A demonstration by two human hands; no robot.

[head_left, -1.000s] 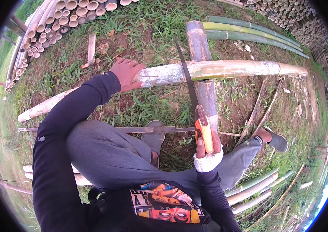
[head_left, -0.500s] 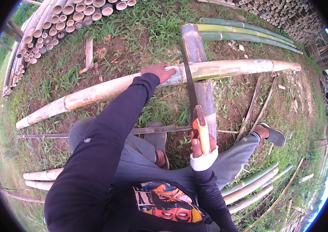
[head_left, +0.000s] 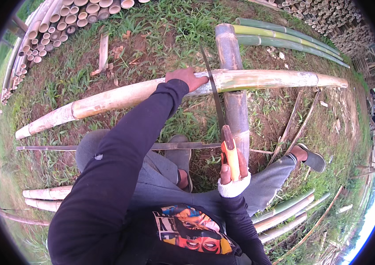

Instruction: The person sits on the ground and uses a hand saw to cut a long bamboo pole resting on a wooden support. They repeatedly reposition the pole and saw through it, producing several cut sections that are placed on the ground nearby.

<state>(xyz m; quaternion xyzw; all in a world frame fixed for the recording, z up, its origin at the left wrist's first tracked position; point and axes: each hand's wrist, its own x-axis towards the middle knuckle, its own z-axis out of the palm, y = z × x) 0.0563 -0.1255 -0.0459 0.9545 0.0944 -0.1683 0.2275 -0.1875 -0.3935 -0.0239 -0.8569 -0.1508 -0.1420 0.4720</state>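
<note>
A long pale bamboo pole lies crosswise before me, resting on a thick grey-brown bamboo support. My left hand is closed over the top of the pole, just left of the blade. In my right hand, nearer my body, I grip a handsaw by its orange-and-brown handle. Its dark, narrow blade points away from me and crosses the pole slightly left of the support. I cannot tell how deep the blade sits. A white band wraps my right wrist.
Cut bamboo is stacked at the far left and far right. Green poles lie beyond the support. A thin dark strip crosses by my legs, and split pieces lie right of the support. More poles lie at near right.
The saw has come slightly toward me, and its tip now leans farther left, over the grass rather than the support. My left hand stays on the pole. The whole view has shifted slightly.
</note>
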